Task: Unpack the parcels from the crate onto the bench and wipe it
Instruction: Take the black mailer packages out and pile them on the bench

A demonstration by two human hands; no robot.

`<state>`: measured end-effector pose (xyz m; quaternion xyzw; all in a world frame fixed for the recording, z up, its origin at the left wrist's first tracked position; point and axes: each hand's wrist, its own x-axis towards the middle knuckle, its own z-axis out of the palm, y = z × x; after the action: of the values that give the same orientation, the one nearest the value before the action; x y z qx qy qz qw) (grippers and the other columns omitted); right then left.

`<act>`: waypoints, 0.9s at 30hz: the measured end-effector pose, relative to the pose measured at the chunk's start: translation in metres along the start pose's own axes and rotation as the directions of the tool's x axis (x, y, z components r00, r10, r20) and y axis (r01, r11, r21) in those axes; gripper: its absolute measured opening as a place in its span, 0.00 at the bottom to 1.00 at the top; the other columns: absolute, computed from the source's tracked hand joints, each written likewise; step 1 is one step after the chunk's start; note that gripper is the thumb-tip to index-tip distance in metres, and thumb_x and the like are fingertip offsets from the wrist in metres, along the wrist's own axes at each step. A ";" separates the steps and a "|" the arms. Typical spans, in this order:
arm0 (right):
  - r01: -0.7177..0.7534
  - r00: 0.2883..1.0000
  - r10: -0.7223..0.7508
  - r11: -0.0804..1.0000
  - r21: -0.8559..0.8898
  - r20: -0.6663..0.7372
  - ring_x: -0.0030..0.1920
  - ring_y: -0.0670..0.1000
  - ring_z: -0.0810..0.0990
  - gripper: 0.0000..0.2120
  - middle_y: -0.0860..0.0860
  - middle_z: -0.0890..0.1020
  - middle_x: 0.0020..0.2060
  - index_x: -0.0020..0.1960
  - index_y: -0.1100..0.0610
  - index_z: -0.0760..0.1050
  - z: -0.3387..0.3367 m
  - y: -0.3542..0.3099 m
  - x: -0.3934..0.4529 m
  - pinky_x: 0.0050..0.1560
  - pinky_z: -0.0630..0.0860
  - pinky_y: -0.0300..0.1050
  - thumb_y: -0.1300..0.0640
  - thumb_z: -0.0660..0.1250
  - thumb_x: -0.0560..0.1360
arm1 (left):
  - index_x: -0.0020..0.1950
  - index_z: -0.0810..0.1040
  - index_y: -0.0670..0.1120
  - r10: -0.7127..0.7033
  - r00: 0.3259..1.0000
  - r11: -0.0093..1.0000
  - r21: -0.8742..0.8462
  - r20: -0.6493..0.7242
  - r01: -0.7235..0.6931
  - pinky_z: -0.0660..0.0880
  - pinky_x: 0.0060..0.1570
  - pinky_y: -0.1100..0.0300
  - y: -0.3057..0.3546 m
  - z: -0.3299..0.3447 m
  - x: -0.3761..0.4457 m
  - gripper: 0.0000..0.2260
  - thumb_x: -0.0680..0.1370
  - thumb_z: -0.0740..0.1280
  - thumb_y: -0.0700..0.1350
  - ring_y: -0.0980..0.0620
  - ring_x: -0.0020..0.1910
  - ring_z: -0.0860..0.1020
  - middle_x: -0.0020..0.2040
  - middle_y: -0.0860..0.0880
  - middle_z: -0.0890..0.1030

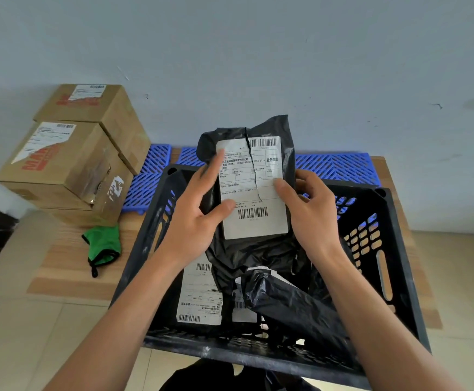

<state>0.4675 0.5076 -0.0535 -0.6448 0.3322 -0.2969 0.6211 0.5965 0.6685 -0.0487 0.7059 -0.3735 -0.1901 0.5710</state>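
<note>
A black plastic crate (382, 266) stands on the low wooden bench (61, 266). Above the crate I hold a black plastic parcel (258, 249) with a torn white shipping label, upright. My left hand (199, 218) grips its left edge, thumb on the label. My right hand (312, 210) grips its right edge. Inside the crate lie more black parcels (292, 303), one with a white label (199, 294) facing up. A green cloth (103, 246) lies on the bench left of the crate.
Two cardboard boxes (69, 162) are stacked at the bench's back left, against the pale wall. Blue plastic grid panels (340, 166) lie behind the crate. Tiled floor surrounds the bench.
</note>
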 end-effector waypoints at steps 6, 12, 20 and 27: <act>0.037 0.999 -0.037 0.999 0.014 0.017 0.47 0.46 0.86 0.08 0.44 0.86 0.49 0.58 0.49 0.80 -0.002 -0.004 0.001 0.49 0.84 0.47 0.51 0.71 0.79 | 0.77 0.70 0.59 -0.018 0.998 0.998 0.053 -0.056 0.021 0.68 0.74 0.53 0.007 0.003 0.002 0.30 0.79 0.71 0.38 0.60 0.74 0.68 0.73 0.57 0.73; 0.080 0.996 -0.081 0.996 0.046 0.022 0.50 0.46 0.85 0.10 0.42 0.86 0.51 0.60 0.49 0.80 0.008 -0.010 0.017 0.52 0.84 0.48 0.50 0.71 0.79 | 0.76 0.70 0.61 0.021 0.985 0.982 0.188 -0.170 0.012 0.67 0.70 0.67 0.015 -0.001 0.017 0.31 0.77 0.73 0.40 0.61 0.74 0.67 0.72 0.60 0.73; 0.096 0.995 -0.097 0.990 0.099 -0.001 0.51 0.46 0.85 0.12 0.45 0.86 0.51 0.61 0.52 0.81 0.058 -0.024 0.064 0.53 0.83 0.52 0.50 0.69 0.80 | 0.76 0.71 0.53 0.005 0.907 0.999 0.047 -0.420 0.017 0.76 0.67 0.53 0.012 -0.037 0.061 0.29 0.77 0.75 0.40 0.59 0.69 0.75 0.73 0.54 0.74; 0.146 0.984 -0.156 0.982 0.119 0.084 0.60 0.46 0.83 0.18 0.45 0.86 0.58 0.67 0.53 0.79 0.127 -0.026 0.113 0.61 0.81 0.49 0.61 0.63 0.79 | 0.73 0.74 0.54 -0.003 0.937 0.998 0.056 -0.349 0.024 0.72 0.57 0.74 -0.026 -0.095 0.114 0.25 0.78 0.72 0.40 0.69 0.64 0.75 0.64 0.68 0.77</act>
<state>0.6381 0.4943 -0.0372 -0.6454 0.2357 -0.3311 0.6467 0.7446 0.6480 -0.0291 0.7477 -0.2672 -0.0546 0.6054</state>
